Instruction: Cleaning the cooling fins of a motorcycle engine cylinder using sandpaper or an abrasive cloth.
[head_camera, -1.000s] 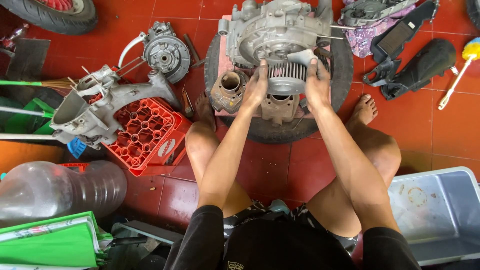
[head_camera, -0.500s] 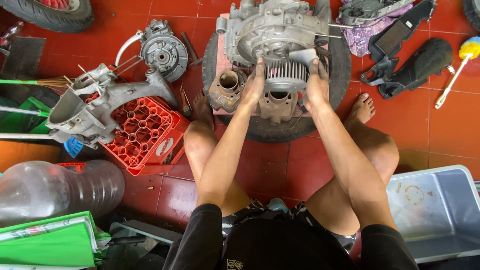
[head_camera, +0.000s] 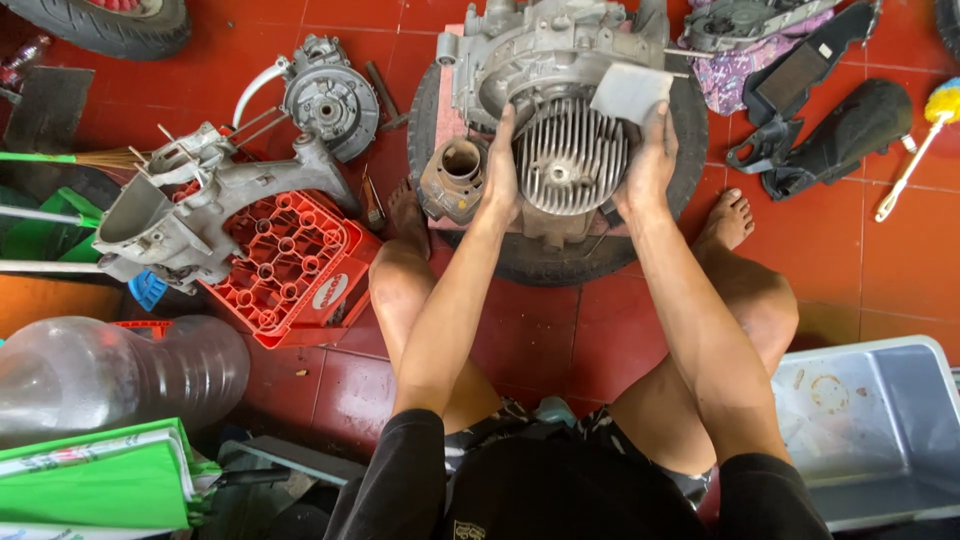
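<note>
A black short-sleeved shirt was worn, its sleeves ending above the elbows, and a small pale emblem was seen on the fabric near the lower edge of the view. Patterned shorts in dark and light tones were glimpsed between the thighs. The forearms, left hand (head_camera: 500, 170) and right hand (head_camera: 648, 165) were left bare, without gloves, watch or rings. No shoes were worn; both feet were bare.
</note>
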